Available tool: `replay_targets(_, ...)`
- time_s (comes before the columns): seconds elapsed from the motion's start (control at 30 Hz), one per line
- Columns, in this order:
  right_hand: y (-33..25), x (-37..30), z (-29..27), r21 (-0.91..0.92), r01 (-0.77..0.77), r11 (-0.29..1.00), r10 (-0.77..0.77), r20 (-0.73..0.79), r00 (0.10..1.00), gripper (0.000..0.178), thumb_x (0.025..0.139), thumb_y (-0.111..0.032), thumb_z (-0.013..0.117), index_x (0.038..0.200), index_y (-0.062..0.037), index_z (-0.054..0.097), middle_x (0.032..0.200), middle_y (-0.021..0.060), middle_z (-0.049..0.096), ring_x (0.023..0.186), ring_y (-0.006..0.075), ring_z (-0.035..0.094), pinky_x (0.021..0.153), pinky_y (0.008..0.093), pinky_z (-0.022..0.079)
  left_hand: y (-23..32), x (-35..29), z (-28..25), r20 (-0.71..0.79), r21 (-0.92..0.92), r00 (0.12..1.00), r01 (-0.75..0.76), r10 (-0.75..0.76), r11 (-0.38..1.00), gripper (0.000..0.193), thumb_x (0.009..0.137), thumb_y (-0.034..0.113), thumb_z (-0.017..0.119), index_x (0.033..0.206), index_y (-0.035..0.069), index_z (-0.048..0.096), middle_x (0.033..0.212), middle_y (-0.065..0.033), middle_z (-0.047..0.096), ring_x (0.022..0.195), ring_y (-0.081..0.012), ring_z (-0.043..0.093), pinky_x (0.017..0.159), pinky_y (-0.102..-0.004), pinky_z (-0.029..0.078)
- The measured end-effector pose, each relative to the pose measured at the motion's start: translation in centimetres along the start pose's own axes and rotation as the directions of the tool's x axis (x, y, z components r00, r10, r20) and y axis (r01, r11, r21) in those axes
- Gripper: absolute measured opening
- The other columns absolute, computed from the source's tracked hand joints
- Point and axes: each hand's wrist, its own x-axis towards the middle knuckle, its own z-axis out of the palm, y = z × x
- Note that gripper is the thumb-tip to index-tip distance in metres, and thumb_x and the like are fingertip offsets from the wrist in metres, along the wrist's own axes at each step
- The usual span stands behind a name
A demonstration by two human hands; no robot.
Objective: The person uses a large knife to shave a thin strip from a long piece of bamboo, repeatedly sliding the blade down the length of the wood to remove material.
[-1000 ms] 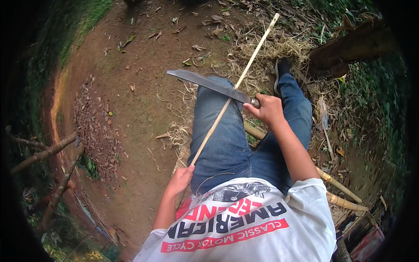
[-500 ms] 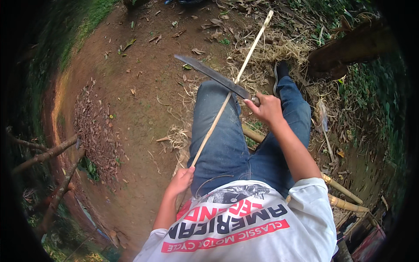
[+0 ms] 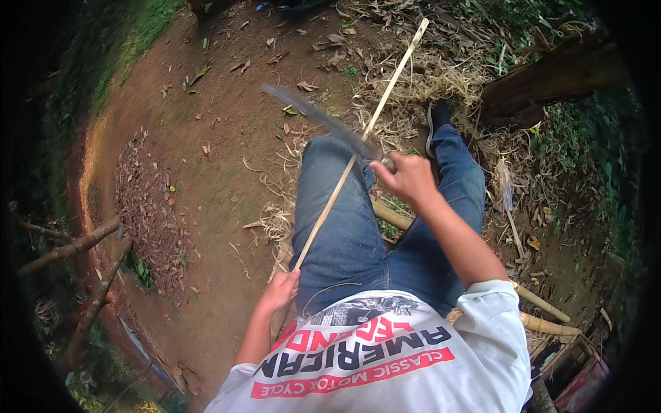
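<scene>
Two hands work on one long thin bamboo strip (image 3: 358, 151), which lies slanted across the person's left thigh in blue jeans (image 3: 344, 227). The left hand (image 3: 281, 290), at about 7 o'clock from the middle of the view, is closed around the lower end of the strip, close to the hem of the white shirt (image 3: 385, 358). From there the strip runs up toward 1 o'clock, and its far tip ends above the dry grass and shavings (image 3: 427, 82) on the ground.

The right hand (image 3: 410, 177), a little toward 1 o'clock from the middle, is closed in a fist around the handle of a long knife (image 3: 317, 117). The dark blade points toward 10 o'clock and looks blurred. It crosses the strip just beside the right hand, above the knee; I cannot tell if the edge touches the strip there.

The ground is brown bare soil (image 3: 227, 179) with scattered dry leaves. Pale curled shavings (image 3: 275, 220) lie at 9 o'clock from the left thigh. A black shoe (image 3: 436, 117) is at the end of the right leg, at 1 o'clock. Thick bamboo poles (image 3: 544, 306) lie under the legs and come out toward 4 o'clock. Some bare branches (image 3: 76, 248) stand at 9 o'clock, near the edge.
</scene>
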Motion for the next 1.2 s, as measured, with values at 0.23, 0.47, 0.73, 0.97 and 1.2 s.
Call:
replay_targets(0.23, 4.5, 2.1, -0.1, -0.094, 0.016, 0.995, -0.014, 0.022, 1.000, 0.061, 0.083, -0.067, 0.056, 0.066, -0.0089, 0.063, 0.057, 0.0090, 0.062, 0.051, 0.0252, 0.063, 0.051, 0.0383, 0.051, 1.4, -0.7, 0.3, -0.004, -0.007, 0.999, 0.040, -0.040, 0.999, 0.049, 0.103, 0.034, 0.045, 0.060, 0.014, 0.034, 0.054, 0.0087, 0.027, 0.043, -0.0051, 0.024, 0.042, -0.0248, 0.019)
replay_targets(0.47, 1.0, 1.0, -0.3, -0.033, 0.069, 0.997, -0.067, 0.064, 0.996, 0.063, 0.084, -0.066, 0.054, 0.067, -0.0056, 0.061, 0.057, 0.0143, 0.061, 0.053, 0.0314, 0.064, 0.052, 0.0423, 0.051, 0.7, 0.3, -0.4, 0.035, -0.016, 0.999, 0.040, -0.039, 0.999, 0.050, 0.102, 0.041, 0.043, 0.062, 0.013, 0.034, 0.050, 0.0074, 0.026, 0.040, -0.0062, 0.023, 0.040, -0.0254, 0.018)
replay_targets(0.73, 7.8, 5.8, -1.7, -0.210, -0.051, 0.976, 0.054, 0.007, 0.999, 0.059, 0.086, -0.060, 0.056, 0.068, -0.0048, 0.062, 0.058, 0.0160, 0.061, 0.059, 0.0345, 0.064, 0.056, 0.0447, 0.051, 1.2, 0.2, -0.5, 0.052, -0.016, 0.997, 0.055, -0.054, 0.998, 0.050, 0.102, 0.040, 0.043, 0.062, 0.013, 0.035, 0.050, 0.0064, 0.026, 0.041, -0.0067, 0.023, 0.040, -0.0259, 0.018)
replay_targets(0.97, 3.9, 3.5, -0.7, -0.105, 0.184, 0.977, -0.174, 0.101, 0.980, 0.059, 0.087, -0.062, 0.054, 0.067, -0.0069, 0.063, 0.055, 0.0135, 0.060, 0.053, 0.0313, 0.064, 0.053, 0.0428, 0.051, 0.6, 0.1, -1.2, 0.088, -0.053, 0.990, 0.113, -0.108, 0.992, 0.050, 0.102, 0.041, 0.043, 0.062, 0.013, 0.034, 0.051, 0.0067, 0.027, 0.041, -0.0068, 0.023, 0.041, -0.0257, 0.019)
replay_targets(1.2, 7.5, 7.0, -1.5, -0.149, -0.136, 0.980, 0.129, -0.055, 0.990, 0.057, 0.087, -0.058, 0.057, 0.069, -0.0037, 0.063, 0.058, 0.0156, 0.062, 0.056, 0.0338, 0.064, 0.055, 0.0433, 0.051, 2.0, 0.4, -0.6, 0.076, -0.093, 0.990, 0.123, -0.116, 0.988, 0.049, 0.103, 0.037, 0.042, 0.061, 0.014, 0.033, 0.051, 0.0074, 0.026, 0.041, -0.0068, 0.022, 0.041, -0.0258, 0.019)
